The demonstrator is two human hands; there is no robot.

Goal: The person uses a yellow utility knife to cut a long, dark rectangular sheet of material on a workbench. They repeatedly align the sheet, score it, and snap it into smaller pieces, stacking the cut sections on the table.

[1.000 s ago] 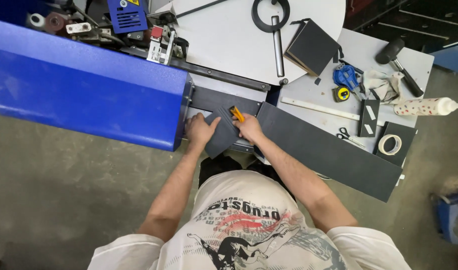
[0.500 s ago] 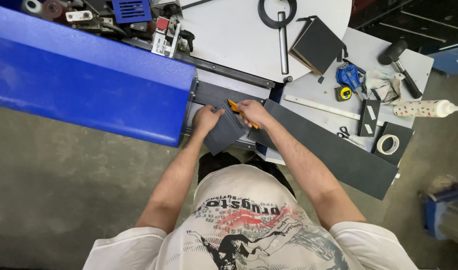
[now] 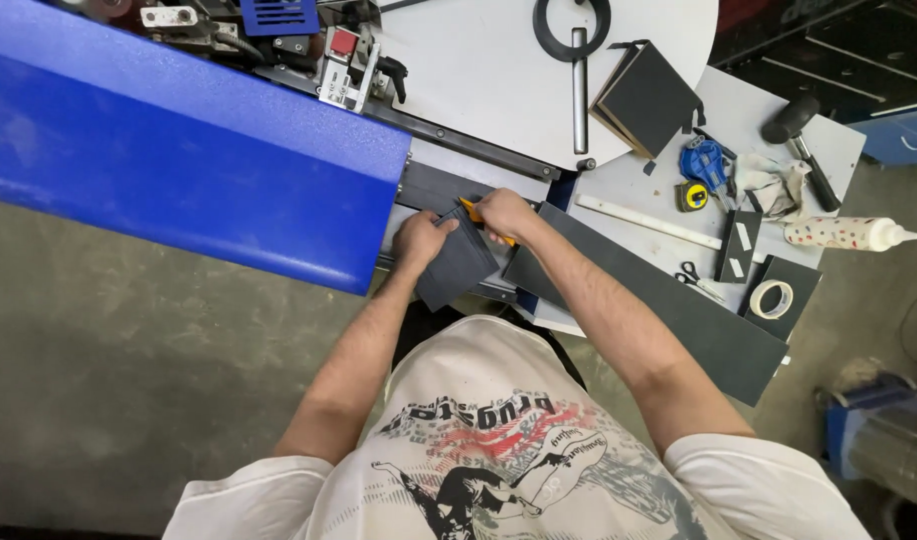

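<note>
- Dark grey panel piece point(image 3: 459, 268) lies tilted at the near edge of the bench point(image 3: 659, 190), just under both hands and over the person's lap.
- Left hand point(image 3: 422, 240) rests on the piece's upper left corner, fingers curled and pressing down on it.
- Right hand point(image 3: 504, 213) sits just right of the left, closed in a fist around an orange knife point(image 3: 475, 212); the knife's tip pokes out toward the left hand, at the piece's top edge.
- Big blue cover point(image 3: 179, 150) stands immediately left of the left hand, crowding that side.
- Long dark strip point(image 3: 679, 310) runs from beside the right hand out to the right, under the right forearm.
- Farther right, well apart from the hands: tape roll point(image 3: 774, 298), scissors point(image 3: 697, 280), glue bottle point(image 3: 844, 233), tape measure point(image 3: 692, 196), white rod point(image 3: 644, 220), black mallet point(image 3: 799, 135).
- Behind the hands, a round white table point(image 3: 479, 70) carries a dark square board point(image 3: 649, 95) and a black ring tool point(image 3: 575, 40).
</note>
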